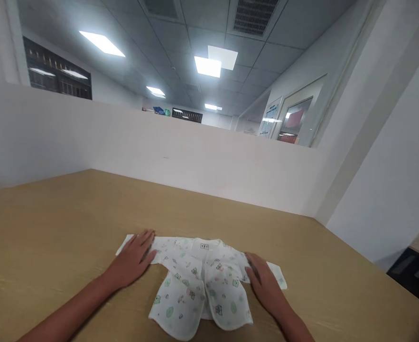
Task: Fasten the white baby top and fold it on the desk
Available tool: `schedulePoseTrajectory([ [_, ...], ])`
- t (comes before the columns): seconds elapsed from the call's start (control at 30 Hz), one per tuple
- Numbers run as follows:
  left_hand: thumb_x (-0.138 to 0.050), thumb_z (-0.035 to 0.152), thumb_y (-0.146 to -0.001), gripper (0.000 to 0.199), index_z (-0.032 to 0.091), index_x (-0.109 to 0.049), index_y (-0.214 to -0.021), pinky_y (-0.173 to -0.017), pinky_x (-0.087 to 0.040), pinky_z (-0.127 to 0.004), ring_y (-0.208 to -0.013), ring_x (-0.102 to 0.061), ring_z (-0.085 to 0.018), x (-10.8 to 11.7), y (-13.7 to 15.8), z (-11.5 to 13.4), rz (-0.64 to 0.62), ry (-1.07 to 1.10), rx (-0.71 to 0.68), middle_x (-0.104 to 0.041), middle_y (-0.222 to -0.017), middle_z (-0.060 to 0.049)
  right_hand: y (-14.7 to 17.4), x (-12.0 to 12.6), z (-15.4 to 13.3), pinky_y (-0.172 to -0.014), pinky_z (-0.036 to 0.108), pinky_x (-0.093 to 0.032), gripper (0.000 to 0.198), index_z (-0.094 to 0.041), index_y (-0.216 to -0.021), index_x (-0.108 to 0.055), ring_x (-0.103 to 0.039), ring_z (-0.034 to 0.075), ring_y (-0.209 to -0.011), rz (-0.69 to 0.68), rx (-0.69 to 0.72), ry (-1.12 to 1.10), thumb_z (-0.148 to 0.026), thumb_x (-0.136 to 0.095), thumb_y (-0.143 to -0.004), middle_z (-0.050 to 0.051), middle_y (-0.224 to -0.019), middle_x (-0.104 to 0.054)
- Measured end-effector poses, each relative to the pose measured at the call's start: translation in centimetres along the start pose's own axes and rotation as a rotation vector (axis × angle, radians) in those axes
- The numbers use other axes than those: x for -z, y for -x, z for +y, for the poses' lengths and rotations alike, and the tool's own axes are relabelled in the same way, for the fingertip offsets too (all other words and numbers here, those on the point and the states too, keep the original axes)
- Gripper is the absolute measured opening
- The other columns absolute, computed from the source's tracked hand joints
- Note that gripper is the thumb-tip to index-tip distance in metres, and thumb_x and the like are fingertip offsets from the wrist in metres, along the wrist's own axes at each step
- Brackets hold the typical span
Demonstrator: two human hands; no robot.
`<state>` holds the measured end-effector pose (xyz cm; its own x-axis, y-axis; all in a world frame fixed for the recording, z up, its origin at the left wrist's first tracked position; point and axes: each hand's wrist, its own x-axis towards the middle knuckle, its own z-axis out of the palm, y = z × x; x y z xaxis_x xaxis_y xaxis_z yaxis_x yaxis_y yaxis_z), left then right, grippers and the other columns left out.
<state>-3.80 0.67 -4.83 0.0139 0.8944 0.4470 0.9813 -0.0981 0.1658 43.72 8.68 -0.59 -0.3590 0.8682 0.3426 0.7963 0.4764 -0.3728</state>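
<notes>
A small white baby jacket (223, 285) with a green and pink animal print lies spread on the wooden tabletop, its collar away from me and its sleeves stretched out to both sides. The front panels part slightly below the middle. My left hand (134, 256) rests flat on the left sleeve, fingers stretched out, the cuff showing beyond it. On the opposite sleeve lies my right hand (262, 280), also flat, with the white cuff sticking out to its right. Each palm covers part of the sleeve under it.
The tan tabletop (88, 209) reaches back to a low white partition (202, 161). A white wall (390, 180) stands to the right. At the right edge sits a dark box-like object (415, 275) with a wooden top. Beyond the partition are a door (298, 118) and ceiling lights.
</notes>
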Motion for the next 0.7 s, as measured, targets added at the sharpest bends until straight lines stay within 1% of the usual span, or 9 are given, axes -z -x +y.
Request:
schedulePoseTrajectory([
  [0.07,-0.030,0.061,-0.103,0.067,0.023,-0.045,-0.156,-0.125,-0.027,-0.048,-0.152,-0.035,-0.027,-0.5,0.3,-0.1,-0.077,0.003,0.000,-0.040,-0.162,-0.005,0.1,-0.7,-0.1,-0.126,0.046,-0.028,0.067,-0.008,-0.152,-0.050,-0.038,0.029,-0.149,-0.107,0.006,0.065,-0.048,-0.032,-0.101,0.014,-0.158,-0.044],
  [0.13,-0.030,0.067,-0.102,0.068,0.031,-0.041,-0.158,-0.125,-0.026,-0.050,-0.153,-0.032,-0.027,-0.8,0.4,-0.5,-0.125,0.001,0.037,-0.035,-0.165,-0.001,0.1,-0.9,0.1,-0.128,0.046,-0.024,0.069,-0.008,-0.156,-0.045,-0.031,0.028,-0.153,-0.168,-0.010,0.129,-0.048,-0.028,-0.103,0.011,-0.163,-0.036],
  [0.2,-0.031,0.072,-0.099,0.068,0.037,-0.040,-0.157,-0.125,-0.024,-0.052,-0.155,-0.029,-0.029,-0.9,0.4,-0.9,-0.131,-0.009,0.091,-0.032,-0.166,0.000,-0.1,-0.8,0.3,-0.128,0.047,-0.022,0.069,-0.009,-0.158,-0.041,-0.027,0.027,-0.155,-0.189,-0.043,0.186,-0.049,-0.026,-0.103,0.010,-0.166,-0.030],
  [0.27,-0.033,0.075,-0.097,0.069,0.040,-0.043,-0.155,-0.125,-0.022,-0.053,-0.155,-0.027,-0.031,-0.8,0.3,-1.1,-0.121,-0.021,0.138,-0.031,-0.166,-0.001,-0.2,-0.6,0.3,-0.128,0.048,-0.021,0.069,-0.011,-0.159,-0.040,-0.024,0.027,-0.156,-0.199,-0.080,0.234,-0.050,-0.026,-0.103,0.010,-0.167,-0.027],
  [0.37,-0.034,0.077,-0.095,0.070,0.040,-0.044,-0.154,-0.125,-0.021,-0.055,-0.155,-0.025,-0.033,-0.4,0.1,-1.0,-0.123,-0.026,0.166,-0.031,-0.166,-0.003,-0.2,-0.3,0.0,-0.129,0.049,-0.019,0.068,-0.014,-0.160,-0.040,-0.021,0.027,-0.157,-0.215,-0.112,0.260,-0.050,-0.025,-0.103,0.008,-0.168,-0.025],
  [0.47,-0.031,0.074,-0.098,0.069,0.038,-0.043,-0.155,-0.126,-0.021,-0.054,-0.156,-0.023,-0.032,-0.1,0.0,-1.0,-0.166,-0.010,0.166,-0.030,-0.167,-0.003,0.0,-0.2,-0.3,-0.129,0.048,-0.017,0.069,-0.013,-0.160,-0.040,-0.020,0.026,-0.157,-0.214,-0.135,0.234,-0.050,-0.026,-0.103,0.009,-0.168,-0.024],
  [0.57,-0.032,0.068,-0.100,0.065,0.037,-0.043,-0.155,-0.126,-0.020,-0.054,-0.156,-0.023,-0.030,-0.2,0.0,-1.2,-0.190,0.006,0.167,-0.029,-0.166,-0.003,0.2,0.0,-0.2,-0.129,0.043,-0.018,0.072,-0.008,-0.158,-0.041,-0.022,0.025,-0.157,-0.161,-0.150,0.155,-0.050,-0.032,-0.100,0.010,-0.167,-0.025],
  [0.7,-0.037,0.062,-0.100,0.062,0.033,-0.046,-0.154,-0.127,-0.019,-0.055,-0.156,-0.025,-0.029,-0.7,-0.2,-1.2,-0.157,0.004,0.146,-0.031,-0.165,-0.003,0.2,0.1,0.2,-0.129,0.038,-0.021,0.076,-0.003,-0.157,-0.040,-0.025,0.024,-0.155,-0.100,-0.167,0.051,-0.049,-0.037,-0.097,0.011,-0.167,-0.027],
])
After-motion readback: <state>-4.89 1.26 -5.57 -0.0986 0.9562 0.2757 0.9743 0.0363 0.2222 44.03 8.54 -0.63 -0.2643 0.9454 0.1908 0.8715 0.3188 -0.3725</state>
